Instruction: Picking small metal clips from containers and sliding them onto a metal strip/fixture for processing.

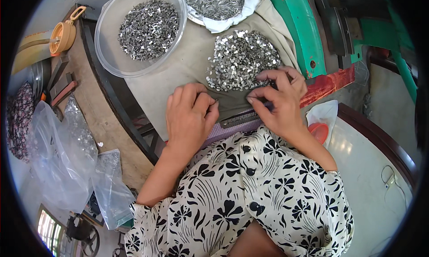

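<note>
A heap of small flat silvery metal pieces lies on a grey-beige cloth in front of me. My left hand is at the heap's near left, thumb and forefinger pinched together; whatever they hold is too small to make out. My right hand is at the heap's near right edge. Its thumb and forefinger meet in a pinch whose content I cannot make out, while the other fingers curl against the pieces. Between the hands, close to my body, lies a dark narrow metal strip above purple checked fabric.
A clear round tub of small metal pieces stands at the far left. Beside it, a white-lined bowl holds thin metal pins. A green machine frame borders the right. Plastic bags hang by the wooden bench at left.
</note>
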Motion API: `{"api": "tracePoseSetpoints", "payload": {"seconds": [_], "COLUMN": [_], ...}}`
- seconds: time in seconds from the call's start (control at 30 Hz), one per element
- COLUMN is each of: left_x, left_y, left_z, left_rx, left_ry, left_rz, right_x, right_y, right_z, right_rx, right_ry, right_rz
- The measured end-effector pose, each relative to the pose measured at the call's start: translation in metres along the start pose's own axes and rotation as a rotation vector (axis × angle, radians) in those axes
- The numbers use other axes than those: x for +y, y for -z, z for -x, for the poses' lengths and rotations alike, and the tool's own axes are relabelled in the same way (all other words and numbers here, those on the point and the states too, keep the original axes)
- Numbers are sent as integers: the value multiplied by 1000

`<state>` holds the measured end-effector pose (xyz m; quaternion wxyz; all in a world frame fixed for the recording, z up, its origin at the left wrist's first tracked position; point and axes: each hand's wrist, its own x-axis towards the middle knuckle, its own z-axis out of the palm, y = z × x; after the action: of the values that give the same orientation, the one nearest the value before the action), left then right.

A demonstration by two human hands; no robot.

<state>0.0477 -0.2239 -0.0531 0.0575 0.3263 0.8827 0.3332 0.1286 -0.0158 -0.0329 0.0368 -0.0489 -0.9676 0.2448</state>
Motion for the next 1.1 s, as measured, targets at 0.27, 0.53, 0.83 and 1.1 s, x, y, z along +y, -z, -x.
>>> {"api": "tracePoseSetpoints", "payload": {"seconds": [0.27, 0.53, 0.83, 1.1], "left_x": [-5, -8, -8, -5], "left_y": [9, 16, 15, 14], "left_z": [-1, 0, 3, 2], "left_rx": [-92, -96, -93, -77], "left_ry": [-82, -105, -30, 38], "left_rz": [-42, -113, -36, 9], "right_x": [24, 18, 14, 18], "right_y": [5, 14, 9, 2], "right_z": [-23, -15, 20, -17], "right_rx": [-134, -125, -103, 65], "right_ry": [387, 382, 296, 370], "right_rz": [-6, 32, -21, 116]}}
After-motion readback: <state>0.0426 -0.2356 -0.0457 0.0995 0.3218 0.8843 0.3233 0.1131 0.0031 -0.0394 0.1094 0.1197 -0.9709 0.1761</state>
